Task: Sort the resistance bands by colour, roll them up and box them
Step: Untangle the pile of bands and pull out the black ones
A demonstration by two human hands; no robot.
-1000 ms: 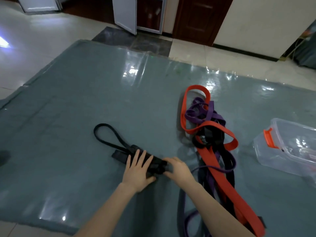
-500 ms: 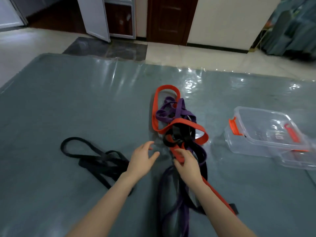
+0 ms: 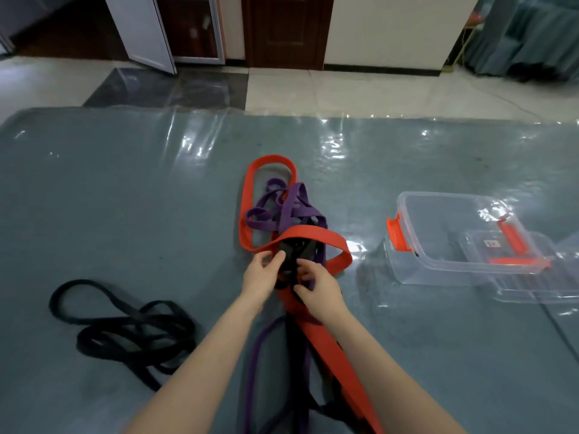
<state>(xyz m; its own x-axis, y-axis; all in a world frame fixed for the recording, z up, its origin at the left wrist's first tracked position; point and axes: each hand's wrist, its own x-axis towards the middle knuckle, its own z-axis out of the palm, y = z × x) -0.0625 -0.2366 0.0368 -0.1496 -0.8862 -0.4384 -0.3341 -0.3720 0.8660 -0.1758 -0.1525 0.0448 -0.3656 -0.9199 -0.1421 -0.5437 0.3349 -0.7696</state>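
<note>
Gripping a black band in the tangle, both hands, left and right, meet; its length runs toward the person, box rightward.

ahead of you lie a grey-blue mat under clear plastic, 1 brown door, and teal curtains.

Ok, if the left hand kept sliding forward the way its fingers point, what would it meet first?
Probably the black band knotted in the tangle, which the left hand already reaches at its fingertips; just beyond lies the wide red band. Depth is hard to judge from this single view.
</note>
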